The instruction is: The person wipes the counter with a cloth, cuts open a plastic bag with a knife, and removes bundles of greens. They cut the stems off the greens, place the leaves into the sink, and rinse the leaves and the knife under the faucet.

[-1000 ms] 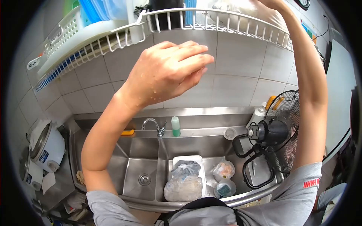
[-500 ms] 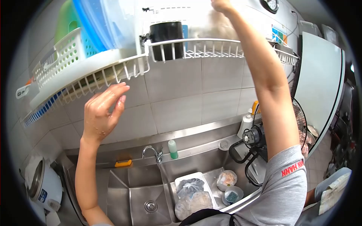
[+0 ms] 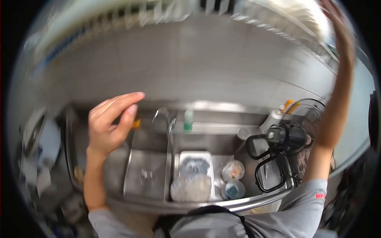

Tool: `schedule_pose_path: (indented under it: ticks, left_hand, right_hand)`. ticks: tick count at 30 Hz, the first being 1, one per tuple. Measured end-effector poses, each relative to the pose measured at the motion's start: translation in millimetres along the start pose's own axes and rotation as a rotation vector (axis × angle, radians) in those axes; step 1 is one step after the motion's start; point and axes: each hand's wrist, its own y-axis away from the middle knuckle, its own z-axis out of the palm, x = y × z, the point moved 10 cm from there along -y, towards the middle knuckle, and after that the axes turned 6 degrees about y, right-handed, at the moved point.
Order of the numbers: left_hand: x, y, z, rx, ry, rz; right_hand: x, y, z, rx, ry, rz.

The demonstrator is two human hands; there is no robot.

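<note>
My left hand is raised over the left side of the sink, its fingers slightly bent, thumb apart from them and nothing held. High at the right edge, my right hand is smeared by motion near the wire rack; whether it holds anything is unclear. In the right basin, a white tray carries a dark bag and a clear bag. Beside it are two round containers, one with pale orange contents, the other bluish.
A faucet and a green-bottomed bottle stand at the sink's back. A black fan and a white bottle are on the right. A white appliance stands at left, and racks run along the wall above.
The view has tipped downward, so the rack sits higher in the frame. My right arm has swung to the right. My left hand keeps a similar raised pose.
</note>
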Motion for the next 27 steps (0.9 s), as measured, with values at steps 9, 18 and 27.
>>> schedule_pose_path:
  ticks: [9,18,27]
  left_hand:
    - [-82,370,159,-0.621,0.257,-1.143]
    - [-265,511,-150,-0.005,-0.972,-1.329]
    - [-376,591,-68,0.375,-0.296,-1.311]
  right_hand:
    - [-145,496,362,-1.184,-0.52,0.184]
    - [-187,592,426,-1.363,-0.411,0.465]
    - [-317,613,514,-1.459,-0.735,0.801]
